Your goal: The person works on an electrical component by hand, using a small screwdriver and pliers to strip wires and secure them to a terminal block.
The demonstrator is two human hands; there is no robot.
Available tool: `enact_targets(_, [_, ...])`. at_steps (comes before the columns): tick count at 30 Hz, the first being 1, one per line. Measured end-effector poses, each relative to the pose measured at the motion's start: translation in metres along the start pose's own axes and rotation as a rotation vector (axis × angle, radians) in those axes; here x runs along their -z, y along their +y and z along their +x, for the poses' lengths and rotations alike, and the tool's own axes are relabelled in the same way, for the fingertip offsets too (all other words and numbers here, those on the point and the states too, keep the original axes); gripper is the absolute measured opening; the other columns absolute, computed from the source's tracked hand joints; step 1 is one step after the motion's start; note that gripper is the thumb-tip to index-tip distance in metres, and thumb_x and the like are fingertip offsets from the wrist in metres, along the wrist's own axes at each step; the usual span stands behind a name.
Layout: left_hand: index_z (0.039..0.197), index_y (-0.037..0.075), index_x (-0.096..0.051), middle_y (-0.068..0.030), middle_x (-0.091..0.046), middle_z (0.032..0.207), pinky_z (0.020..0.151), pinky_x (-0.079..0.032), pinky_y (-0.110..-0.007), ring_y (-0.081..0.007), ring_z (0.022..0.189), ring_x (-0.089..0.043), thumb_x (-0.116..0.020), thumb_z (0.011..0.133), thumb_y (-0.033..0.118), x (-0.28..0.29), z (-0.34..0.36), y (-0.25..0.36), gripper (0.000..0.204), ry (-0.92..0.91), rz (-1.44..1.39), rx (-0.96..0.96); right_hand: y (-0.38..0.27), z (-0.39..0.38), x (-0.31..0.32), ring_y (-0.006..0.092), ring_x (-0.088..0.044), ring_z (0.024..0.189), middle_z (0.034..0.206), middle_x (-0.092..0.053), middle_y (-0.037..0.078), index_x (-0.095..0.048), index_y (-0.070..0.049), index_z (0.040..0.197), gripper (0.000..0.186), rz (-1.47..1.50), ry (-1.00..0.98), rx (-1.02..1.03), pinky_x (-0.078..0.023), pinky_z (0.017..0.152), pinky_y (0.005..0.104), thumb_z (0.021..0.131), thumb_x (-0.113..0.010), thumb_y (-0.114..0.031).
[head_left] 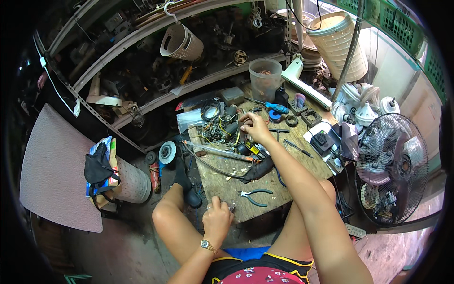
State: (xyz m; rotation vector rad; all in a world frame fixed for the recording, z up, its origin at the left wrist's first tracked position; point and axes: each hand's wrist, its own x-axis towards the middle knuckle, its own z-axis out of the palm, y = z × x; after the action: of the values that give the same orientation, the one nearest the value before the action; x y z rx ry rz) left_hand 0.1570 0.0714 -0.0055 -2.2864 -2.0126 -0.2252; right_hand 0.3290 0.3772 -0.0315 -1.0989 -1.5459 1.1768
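My left hand (217, 217), wearing a gold watch, is closed at the near left corner of the wooden board (227, 184); a small object shows beside its fingers, too small to name. My right hand (254, 127) reaches over the board, fingers curled on something dark and brownish I cannot make out, beside a tangle of wires and small parts (220, 125). Under its wrist lie a yellow-and-black tool (251, 149) and a dark bundle (257, 168). Pliers with dark handles (257, 191) rest near the front edge. A long clear strip (213, 146) crosses the board's left part.
A translucent bucket (265, 80), blue-handled tool (276, 107) and dark rings (292, 120) sit at the back. A standing fan (392, 165) is at right. A perforated bin (135, 180) and grey panel (59, 165) stand at left, with cluttered shelves (142, 109) behind.
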Motion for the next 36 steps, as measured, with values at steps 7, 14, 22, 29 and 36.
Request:
enact_targets(7, [0.085, 0.003, -0.063, -0.0136, -0.061, 0.109, 0.064, -0.06, -0.039, -0.0292, 0.087, -0.068, -0.072, 0.077, 0.016, -0.004, -0.003, -0.006, 0.018, 0.091, -0.079, -0.022, 0.017, 0.017, -0.006, 0.0082, -0.061, 0.081, 0.087, -0.066, 0.001, -0.064, -0.002, 0.11, 0.027, 0.106, -0.044, 0.013, -0.052, 0.075, 0.0268, 0.087, -0.069, 0.011])
enact_targets(14, [0.085, 0.005, -0.063, -0.0121, -0.062, 0.111, 0.064, -0.059, -0.039, -0.029, 0.088, -0.068, -0.073, 0.077, 0.015, -0.006, -0.003, -0.006, 0.016, 0.108, -0.1, -0.008, 0.014, 0.017, 0.001, 0.013, -0.067, 0.077, 0.082, -0.07, 0.005, -0.071, -0.001, 0.104, 0.022, -0.043, -0.107, 0.073, -0.052, 0.071, 0.03, 0.084, -0.071, 0.007])
enact_targets(22, [0.088, 0.007, -0.062, -0.0106, -0.062, 0.113, 0.063, -0.06, -0.039, -0.0286, 0.09, -0.068, -0.073, 0.078, 0.014, -0.007, -0.011, -0.014, 0.017, 0.146, -0.126, 0.018, -0.012, 0.004, -0.015, 0.0212, -0.07, 0.076, 0.083, -0.073, 0.011, -0.074, -0.003, 0.105, 0.024, -0.492, -0.114, 0.024, -0.055, 0.072, 0.0363, 0.081, -0.077, -0.004])
enact_targets(29, [0.096, 0.007, -0.061, -0.0108, -0.061, 0.119, 0.068, -0.059, -0.042, -0.0316, 0.093, -0.068, -0.076, 0.079, 0.016, -0.009, -0.012, -0.014, 0.025, 0.148, -0.261, 0.015, 0.015, -0.004, 0.011, 0.0304, -0.071, 0.078, 0.083, -0.074, 0.011, -0.073, -0.004, 0.101, 0.018, -0.67, -0.169, 0.211, -0.055, 0.071, 0.0405, 0.084, -0.075, -0.012])
enact_targets(36, [0.123, -0.001, -0.052, -0.0211, -0.057, 0.122, 0.094, -0.052, -0.046, -0.0393, 0.114, -0.059, -0.089, 0.069, 0.019, -0.018, -0.03, -0.021, 0.068, 0.188, -0.508, 0.136, 0.001, -0.035, 0.02, 0.0339, -0.06, 0.105, 0.116, -0.063, 0.012, -0.068, -0.013, 0.107, 0.037, -1.052, -0.286, 0.589, -0.052, 0.084, 0.0467, 0.086, -0.075, -0.042])
